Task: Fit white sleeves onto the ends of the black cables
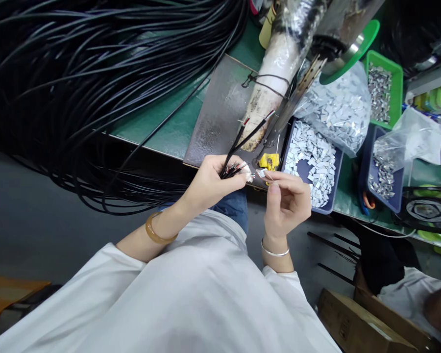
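My left hand (224, 176) is closed around a bundle of black cables (232, 171), whose stripped ends show thin red and white wires. Two of the cables stick up past the fingers toward a white post. Just to the right, my right hand (287, 201) pinches a small white piece (261, 173) between thumb and forefinger, close to the wire ends. Its exact kind is too small to make out. A yellow part (269, 161) of the bench tool lies right behind the fingertips.
A large heap of black cable (106, 83) covers the bench's left side. At right stand a blue tray (332, 201) of small white pieces, a plastic bag (338, 105) of similar ones, a green bin (399, 93) and another blue tray (396, 196). A person (411, 294) is at lower right.
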`<move>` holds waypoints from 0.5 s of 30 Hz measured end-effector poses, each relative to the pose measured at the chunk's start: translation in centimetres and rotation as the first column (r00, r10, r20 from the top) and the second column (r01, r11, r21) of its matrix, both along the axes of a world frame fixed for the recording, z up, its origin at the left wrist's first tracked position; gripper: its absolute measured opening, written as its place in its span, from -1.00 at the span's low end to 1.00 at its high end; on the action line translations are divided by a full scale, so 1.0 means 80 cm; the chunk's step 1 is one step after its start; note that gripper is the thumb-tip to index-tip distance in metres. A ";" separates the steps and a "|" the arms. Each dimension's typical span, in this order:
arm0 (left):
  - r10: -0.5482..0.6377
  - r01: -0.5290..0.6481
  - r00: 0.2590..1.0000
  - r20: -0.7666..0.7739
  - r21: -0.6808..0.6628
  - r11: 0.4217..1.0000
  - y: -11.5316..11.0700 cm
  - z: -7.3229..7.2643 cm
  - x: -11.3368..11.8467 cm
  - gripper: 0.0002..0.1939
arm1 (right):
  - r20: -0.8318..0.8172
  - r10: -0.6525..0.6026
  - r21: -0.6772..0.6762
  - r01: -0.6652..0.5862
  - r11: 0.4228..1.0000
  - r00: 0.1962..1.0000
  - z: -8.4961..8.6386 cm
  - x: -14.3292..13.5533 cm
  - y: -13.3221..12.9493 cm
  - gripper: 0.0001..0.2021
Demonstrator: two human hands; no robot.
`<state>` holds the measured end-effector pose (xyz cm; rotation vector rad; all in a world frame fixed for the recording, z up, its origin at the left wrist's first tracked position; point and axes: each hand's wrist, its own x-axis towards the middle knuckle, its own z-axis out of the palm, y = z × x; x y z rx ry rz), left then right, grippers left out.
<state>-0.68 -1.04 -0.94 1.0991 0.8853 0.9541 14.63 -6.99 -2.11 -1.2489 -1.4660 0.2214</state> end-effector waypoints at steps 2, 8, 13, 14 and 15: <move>-0.009 0.009 1.000 0.004 0.002 1.000 0.000 0.001 -0.001 -0.86 | -0.048 0.017 -0.040 -0.019 0.999 0.999 0.001 0.002 0.000 -0.90; -0.036 0.037 0.998 -0.048 0.023 0.999 -0.003 0.003 -0.002 -0.84 | 0.172 0.020 -0.005 -0.020 1.000 0.985 0.009 0.007 0.001 -0.80; -0.055 0.061 0.996 -0.065 0.087 0.994 -0.008 -0.002 -0.004 -0.85 | 0.249 0.075 -0.081 -0.056 0.995 0.965 0.012 0.007 0.000 -0.80; -0.056 0.063 0.996 -0.074 0.096 0.993 -0.009 -0.004 -0.004 -0.85 | 0.262 0.080 -0.099 -0.056 0.994 0.962 0.012 0.007 0.000 -0.82; -0.054 0.063 0.995 -0.083 0.105 0.993 -0.010 -0.006 -0.004 -0.84 | 0.273 0.083 -0.112 -0.054 0.992 0.958 0.012 0.007 -0.001 -0.82</move>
